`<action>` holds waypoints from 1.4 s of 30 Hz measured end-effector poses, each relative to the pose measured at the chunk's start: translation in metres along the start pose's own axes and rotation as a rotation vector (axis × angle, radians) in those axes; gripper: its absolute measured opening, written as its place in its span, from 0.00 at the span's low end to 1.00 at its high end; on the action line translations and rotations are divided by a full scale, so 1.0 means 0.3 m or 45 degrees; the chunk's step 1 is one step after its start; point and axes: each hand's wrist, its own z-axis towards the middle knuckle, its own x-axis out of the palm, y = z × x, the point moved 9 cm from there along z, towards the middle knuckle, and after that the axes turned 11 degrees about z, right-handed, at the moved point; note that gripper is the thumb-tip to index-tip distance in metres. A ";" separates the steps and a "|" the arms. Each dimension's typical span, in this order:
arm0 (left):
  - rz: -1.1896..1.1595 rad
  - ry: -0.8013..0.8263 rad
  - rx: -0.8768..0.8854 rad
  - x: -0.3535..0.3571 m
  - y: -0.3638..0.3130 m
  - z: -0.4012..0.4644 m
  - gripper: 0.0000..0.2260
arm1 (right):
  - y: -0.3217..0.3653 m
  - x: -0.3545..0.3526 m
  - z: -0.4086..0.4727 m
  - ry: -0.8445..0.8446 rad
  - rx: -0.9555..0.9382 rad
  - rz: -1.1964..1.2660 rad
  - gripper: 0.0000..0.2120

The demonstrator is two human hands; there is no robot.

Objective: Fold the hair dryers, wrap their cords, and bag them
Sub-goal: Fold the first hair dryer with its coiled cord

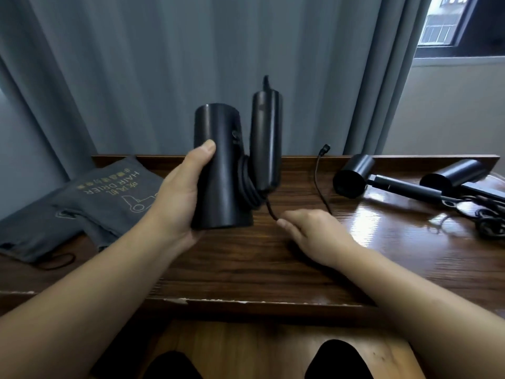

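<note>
My left hand [177, 198] grips the barrel of a black hair dryer [222, 165] held upright above the wooden table. Its handle [266, 140] is folded up alongside the barrel. Several turns of black cord [247, 187] are wound in the gap between barrel and handle. My right hand [308, 231] pinches the loose cord just below the coil. The rest of the cord [318, 181] loops up over the table to its plug [325, 149]. Grey drawstring bags [109, 195] printed "HAIR DRIER" lie at the left.
Two more black hair dryers [355, 176] [453, 176] lie unfolded at the right of the table [273, 263], with tangled cords [489, 214] beside them. Grey curtains hang behind the table. A window shows at the upper right.
</note>
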 end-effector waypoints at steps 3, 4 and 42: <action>0.015 -0.153 0.004 -0.031 0.004 0.035 0.18 | 0.065 0.042 -0.044 0.091 -0.035 -0.139 0.13; 0.032 -0.204 -0.001 -0.045 0.008 0.045 0.18 | 0.084 0.051 -0.055 0.123 -0.039 -0.181 0.12; 0.566 0.447 0.231 0.064 0.045 -0.036 0.21 | -0.002 -0.257 0.113 -0.147 0.254 -0.152 0.09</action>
